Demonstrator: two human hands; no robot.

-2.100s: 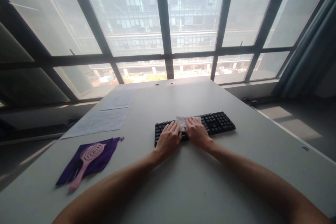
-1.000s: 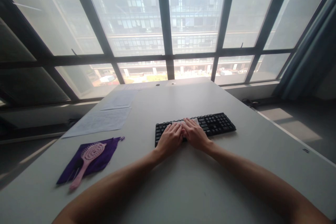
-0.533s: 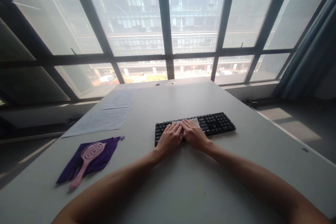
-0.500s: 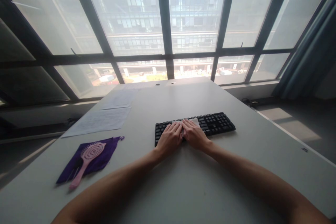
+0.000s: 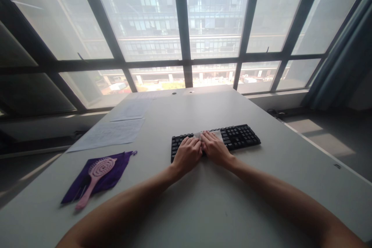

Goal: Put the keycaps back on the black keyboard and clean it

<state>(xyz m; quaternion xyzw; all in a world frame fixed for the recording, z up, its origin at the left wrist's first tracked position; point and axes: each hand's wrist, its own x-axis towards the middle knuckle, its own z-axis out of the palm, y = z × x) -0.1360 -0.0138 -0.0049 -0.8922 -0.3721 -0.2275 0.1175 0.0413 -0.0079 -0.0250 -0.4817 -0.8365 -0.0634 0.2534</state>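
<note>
A black keyboard (image 5: 241, 135) lies slightly askew on the white table, with a white tissue (image 5: 218, 135) spread over its middle keys. My right hand (image 5: 214, 147) presses down on the tissue, fingers close together and bent over it. Beside it, my left hand (image 5: 187, 154) grips the tissue's near left part with curled fingers, its wrist over the keyboard's front edge. The two hands touch at thumbs and forefingers, and the fingertips are partly hidden.
To the left, a pink hairbrush (image 5: 100, 168) rests on a purple drawstring pouch (image 5: 120, 168). Sheets of paper (image 5: 110, 133) lie along the table's left side. Tall windows (image 5: 215, 15) rise beyond the far table edge, and a blue curtain (image 5: 334, 58) hangs at the right.
My left hand's fingers have drawn back and curled more, baring part of the tissue's left side. The tissue has shifted slightly right. My right hand stays almost in place.
</note>
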